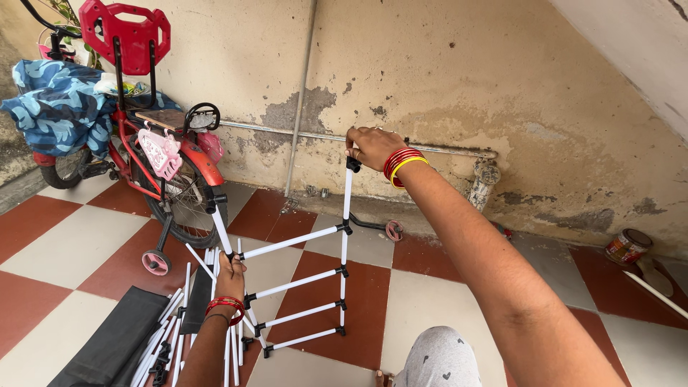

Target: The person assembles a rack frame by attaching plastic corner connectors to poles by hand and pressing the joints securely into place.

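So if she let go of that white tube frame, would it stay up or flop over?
The white tube frame probably feels light, being thin tubes. It would likely tip, since the right hand and left hand steady its posts. The black corner joints may let it wobble.

Black fabric sheet (115, 344) cut by bottom edge; loose white tubes (168, 344) partly hidden.

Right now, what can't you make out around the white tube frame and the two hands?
- Head view: right hand covers the top of the rack frame's upright; the joint under the palm is hidden.
- Left hand wraps the near upright; its connector there is hidden.
- Loose white tubes and dark fabric run off the bottom edge; count unclear.
- Tin can by the wall: too small to identify its contents.
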